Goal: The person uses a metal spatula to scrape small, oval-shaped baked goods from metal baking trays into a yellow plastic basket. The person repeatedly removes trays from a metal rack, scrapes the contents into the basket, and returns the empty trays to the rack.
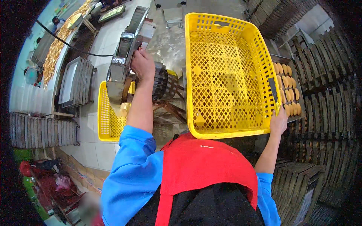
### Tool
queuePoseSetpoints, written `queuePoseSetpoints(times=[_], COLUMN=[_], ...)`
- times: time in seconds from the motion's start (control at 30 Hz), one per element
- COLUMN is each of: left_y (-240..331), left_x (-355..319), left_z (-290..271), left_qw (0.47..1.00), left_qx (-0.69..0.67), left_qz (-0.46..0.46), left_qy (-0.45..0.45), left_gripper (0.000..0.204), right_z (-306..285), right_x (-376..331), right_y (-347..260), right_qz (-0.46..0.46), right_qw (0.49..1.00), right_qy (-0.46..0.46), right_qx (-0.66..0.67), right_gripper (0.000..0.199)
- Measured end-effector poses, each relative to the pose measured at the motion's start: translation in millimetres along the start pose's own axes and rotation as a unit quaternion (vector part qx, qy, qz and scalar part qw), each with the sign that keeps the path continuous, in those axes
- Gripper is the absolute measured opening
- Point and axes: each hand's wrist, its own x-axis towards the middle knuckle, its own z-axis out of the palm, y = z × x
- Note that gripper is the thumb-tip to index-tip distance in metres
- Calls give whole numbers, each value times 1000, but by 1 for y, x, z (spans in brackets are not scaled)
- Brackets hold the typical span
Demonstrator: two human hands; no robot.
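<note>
A large yellow plastic crate [191,75] with lattice walls and floor is tilted up in front of me, with nothing lying in it. My right hand [279,121] grips its right rim near the lower corner, below a dark strip on that side. Over at the left, my left hand [143,64] is closed against the side of a long metal machine [122,64]. Its fingertips are mostly hidden, and a small red spot shows beside them. Under the machine's near end stands a second yellow crate [105,124], with a pale piece [123,109] above it.
Baked pieces in rows lie on a tray [292,117] right of the crate. Tall stacks of dark trays [324,109] line the right side. Farther left, more trays [75,83] lean near a long table of baked pieces [56,56]. Another person [88,207] is at the lower left.
</note>
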Motion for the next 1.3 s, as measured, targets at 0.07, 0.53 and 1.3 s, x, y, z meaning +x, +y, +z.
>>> queuePoseSetpoints(times=[0.07, 0.53, 1.3], left_y=[-2, 6, 404], left_x=[-1, -19, -301], left_z=[5, 12, -35], left_qw=[1000, 991, 795], left_qx=[3, -104, -297], left_qz=[18, -85, 224], left_qy=[3, -6, -478], left_gripper=[27, 27, 27], right_z=[2, -14, 30], right_x=[-1, 26, 269], right_y=[5, 67, 386], right_qz=[1, 145, -131], right_qw=[1000, 921, 932], right_qy=[7, 139, -68], right_qx=[2, 333, -330], right_gripper=[45, 37, 18])
